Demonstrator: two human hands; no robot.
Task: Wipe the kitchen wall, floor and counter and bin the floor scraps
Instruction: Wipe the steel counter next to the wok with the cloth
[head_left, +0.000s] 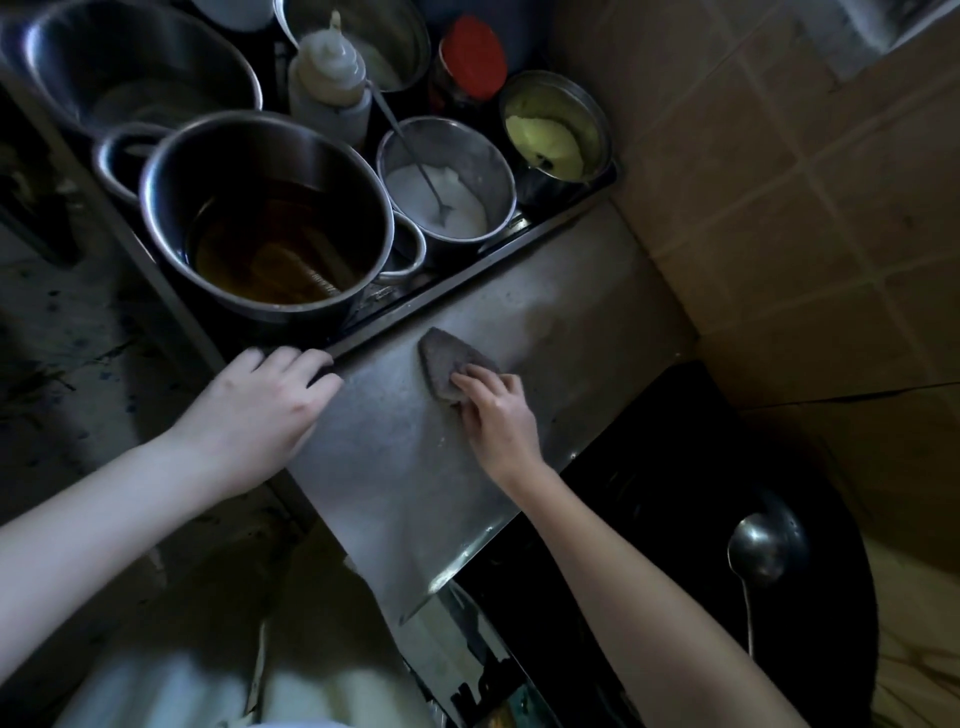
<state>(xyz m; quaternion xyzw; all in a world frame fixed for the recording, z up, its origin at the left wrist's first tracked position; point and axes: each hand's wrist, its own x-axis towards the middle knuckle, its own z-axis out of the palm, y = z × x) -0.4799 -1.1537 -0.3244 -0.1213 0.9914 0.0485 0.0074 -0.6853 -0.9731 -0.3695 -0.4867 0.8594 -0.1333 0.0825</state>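
We are pressing a dark grey cloth (453, 370) flat against the steel surface (395, 467) with our right hand (496, 415), fingers spread over the cloth's near edge and pinning it down rather than gripping it. Our left hand (260, 410) is resting open, palm down, on the surface's left edge, fingertips curling toward the rim of a tray (467, 278) just beyond. Past the left hand, a large pot (270, 213) is holding amber liquid. Beyond the right hand, a smaller steel pot (447, 182) is holding white powder with a spoon (410, 150) standing in it, and further right a tin (553, 135) is showing yellow paste. To the right of our right forearm, a ladle (756, 556) is lying in a dark wok (675, 467). The tiled wall (779, 208) is rising beyond the right hand.
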